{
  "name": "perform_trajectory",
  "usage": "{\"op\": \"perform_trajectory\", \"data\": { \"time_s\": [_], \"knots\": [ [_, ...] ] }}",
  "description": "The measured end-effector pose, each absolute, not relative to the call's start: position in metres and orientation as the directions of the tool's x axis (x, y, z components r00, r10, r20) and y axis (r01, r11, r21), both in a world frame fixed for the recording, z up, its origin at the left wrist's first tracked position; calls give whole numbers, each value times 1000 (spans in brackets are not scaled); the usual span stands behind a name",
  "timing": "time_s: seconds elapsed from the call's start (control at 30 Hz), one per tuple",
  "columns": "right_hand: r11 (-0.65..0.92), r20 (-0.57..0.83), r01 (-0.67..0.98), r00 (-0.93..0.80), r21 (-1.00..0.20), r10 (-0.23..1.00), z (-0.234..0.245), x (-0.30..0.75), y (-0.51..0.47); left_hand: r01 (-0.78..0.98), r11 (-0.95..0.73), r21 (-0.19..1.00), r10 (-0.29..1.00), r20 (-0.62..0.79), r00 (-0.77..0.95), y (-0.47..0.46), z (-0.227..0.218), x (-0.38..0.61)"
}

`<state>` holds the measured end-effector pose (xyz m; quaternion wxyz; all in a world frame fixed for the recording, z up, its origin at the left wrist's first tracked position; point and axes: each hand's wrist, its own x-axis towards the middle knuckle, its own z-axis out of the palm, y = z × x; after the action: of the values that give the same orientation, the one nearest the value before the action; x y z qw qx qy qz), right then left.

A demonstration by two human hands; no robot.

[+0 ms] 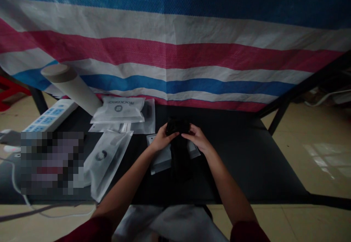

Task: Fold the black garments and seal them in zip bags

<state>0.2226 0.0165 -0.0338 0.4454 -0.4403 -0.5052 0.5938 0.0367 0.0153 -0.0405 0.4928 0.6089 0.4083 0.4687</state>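
Observation:
My left hand (161, 139) and my right hand (197, 138) both grip a black piece of fabric (178, 150) at its upper end, fingers curled into it from each side. The fabric hangs down over a frosted plastic pouch (161, 158) lying on the black table (246, 161). A stack of frosted pouches with printed logos (119, 111) lies to the upper left of my hands. Another pouch (105, 157) lies tilted at the left.
A beige cardboard tube (71, 86) leans at the back left beside a white power strip (49, 115). A striped tarp (175, 51) hangs behind the table. White cables trail at the left edge. Tiled floor shows on the right.

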Motion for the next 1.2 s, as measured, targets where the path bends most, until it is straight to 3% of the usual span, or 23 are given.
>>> {"op": "perform_trajectory", "data": {
  "time_s": [0.13,0.3,0.4,0.5,0.6,0.67,0.77,0.93,1.1,1.2],
  "knots": [
    [-160,-138,-96,-203,-982,969,-38,222,16,45,-268,962,946,254,202,16,-38,36],
    [-447,-389,-95,-354,-890,850,-34,222,10,21,-364,931,915,353,195,14,-29,32],
    [-535,-465,-71,-408,-842,786,-29,220,8,41,-379,925,915,367,169,12,-25,30],
    [-532,-471,-33,-422,-846,775,-27,217,6,82,-408,909,899,385,208,11,-21,29],
    [-426,-388,-42,-340,-904,856,-27,214,4,92,-409,908,895,379,237,9,-19,31],
    [-365,-323,-102,-293,-925,900,-28,212,2,47,-322,945,932,308,192,8,-19,32],
    [-325,-278,-203,-227,-924,933,-27,211,1,-96,-54,994,986,69,151,6,-21,36],
    [-181,-169,-224,-71,-958,983,-22,214,5,-243,331,912,920,-254,299,-2,-19,43],
    [65,62,-61,59,-996,996,-18,219,9,-180,564,806,797,-474,374,-5,-17,45],
    [191,193,82,18,-978,981,-15,220,8,-254,632,732,763,-530,370,0,-16,41]
  ]
}}
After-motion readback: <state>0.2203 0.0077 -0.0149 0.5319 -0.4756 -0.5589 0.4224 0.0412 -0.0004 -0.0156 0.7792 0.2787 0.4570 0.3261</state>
